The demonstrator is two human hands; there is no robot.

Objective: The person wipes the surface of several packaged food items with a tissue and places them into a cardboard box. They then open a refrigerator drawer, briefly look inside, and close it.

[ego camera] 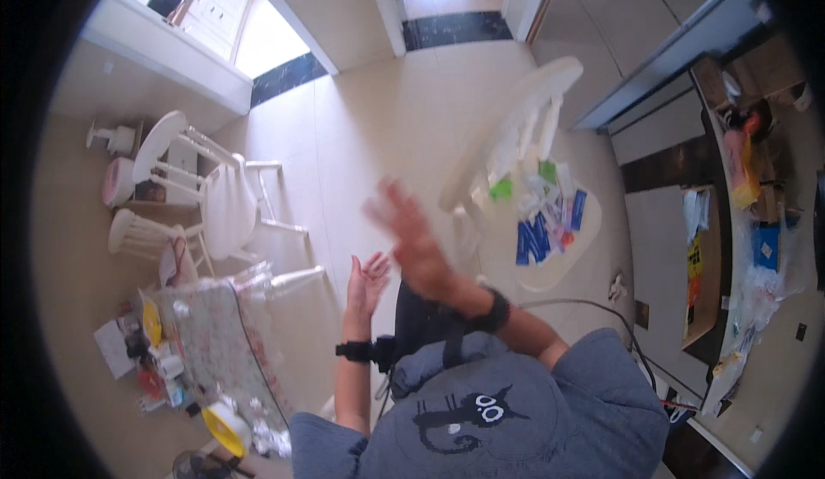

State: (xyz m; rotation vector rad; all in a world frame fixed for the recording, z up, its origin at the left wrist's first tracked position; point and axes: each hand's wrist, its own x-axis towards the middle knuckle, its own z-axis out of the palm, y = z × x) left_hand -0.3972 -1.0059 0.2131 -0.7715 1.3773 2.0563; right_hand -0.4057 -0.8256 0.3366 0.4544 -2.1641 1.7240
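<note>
My left hand (pixel 368 286) is held out before me, palm partly up, fingers apart, with nothing in it. Just right of it, my right hand (pixel 419 247) is raised higher and smeared by motion. Its fingers look spread, and no object shows in it. Both hands are above the pale tiled floor (pixel 380 137). To the right of my right hand stands a white wooden chair (pixel 583 247). On its seat lies a loose pile of blue packets (pixel 533 240), green pieces (pixel 501 188) and white crumpled material (pixel 532 203).
White chairs (pixel 229 208) stand at the left. A table with a floral cover (pixel 216 337) bears a white-and-yellow bowl-like object (pixel 225 429) and clutter. At right, a cabinet shelf (pixel 722 247) holds boxes and plastic bags. A dark cable (pixel 599 305) runs by my right side.
</note>
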